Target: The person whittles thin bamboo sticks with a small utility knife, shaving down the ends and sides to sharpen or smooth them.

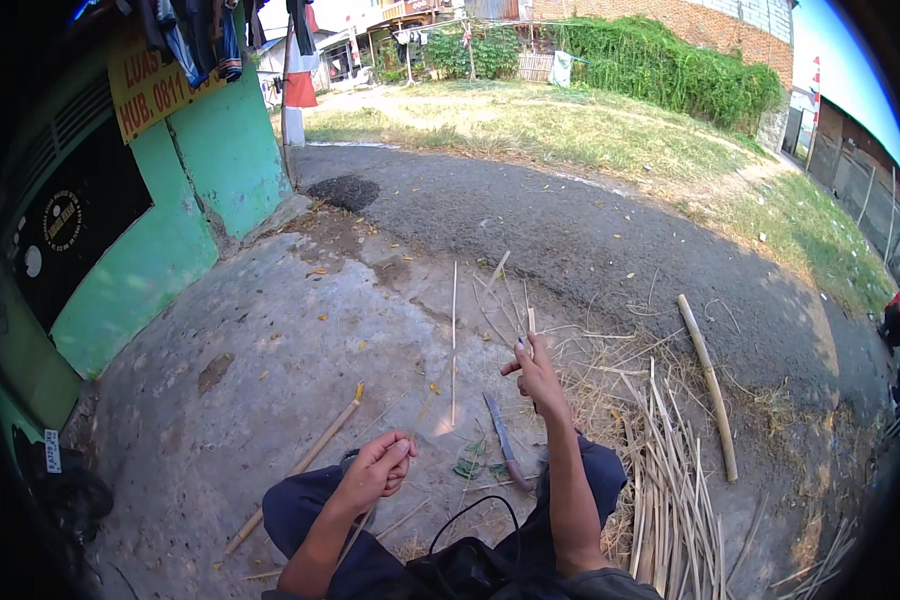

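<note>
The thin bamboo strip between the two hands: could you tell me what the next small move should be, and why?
Probably pick up the knife with the right hand. The left hand pinches the near end of the thin strip, the right hand holds only a short sliver, and the knife lies idle on the concrete between the knees, beside the pile of split strips.

bare concrete [270, 350] left, bamboo strips [670, 480] right

Dry matt bamboo strips [670, 470], rough concrete [270, 340]
</note>
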Available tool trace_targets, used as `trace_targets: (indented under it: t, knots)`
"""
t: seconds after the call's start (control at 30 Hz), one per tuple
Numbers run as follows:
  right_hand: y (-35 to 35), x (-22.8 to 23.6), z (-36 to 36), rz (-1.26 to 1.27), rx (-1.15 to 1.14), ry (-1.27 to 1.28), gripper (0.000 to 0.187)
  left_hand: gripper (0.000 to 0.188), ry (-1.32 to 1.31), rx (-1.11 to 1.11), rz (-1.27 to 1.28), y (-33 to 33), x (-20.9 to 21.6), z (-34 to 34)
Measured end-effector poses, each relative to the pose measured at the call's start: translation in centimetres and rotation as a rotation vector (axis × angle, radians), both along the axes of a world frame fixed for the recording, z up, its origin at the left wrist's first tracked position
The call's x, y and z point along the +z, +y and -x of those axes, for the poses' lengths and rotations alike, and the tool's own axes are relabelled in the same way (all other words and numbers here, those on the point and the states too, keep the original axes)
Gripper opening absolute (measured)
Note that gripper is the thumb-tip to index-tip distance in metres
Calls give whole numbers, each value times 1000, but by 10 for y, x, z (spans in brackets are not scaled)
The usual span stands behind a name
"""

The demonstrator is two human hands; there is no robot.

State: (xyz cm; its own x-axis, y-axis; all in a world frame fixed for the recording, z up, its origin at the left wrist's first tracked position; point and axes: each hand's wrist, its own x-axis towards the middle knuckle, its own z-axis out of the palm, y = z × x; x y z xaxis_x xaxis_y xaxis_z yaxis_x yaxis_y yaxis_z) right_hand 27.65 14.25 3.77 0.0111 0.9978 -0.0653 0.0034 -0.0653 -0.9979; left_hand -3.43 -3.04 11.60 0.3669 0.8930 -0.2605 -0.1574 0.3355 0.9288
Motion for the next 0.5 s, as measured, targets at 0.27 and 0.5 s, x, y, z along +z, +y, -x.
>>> trace_targets:
  t: [0.27, 0.5]
  knots:
    - [-21, 11, -19, -73, -64, 15, 80, 30, 94, -24, 10, -12, 56, -46]
    - [-54, 65, -31, -161, 97, 683, 66, 37, 48, -72, 17, 3, 63, -78]
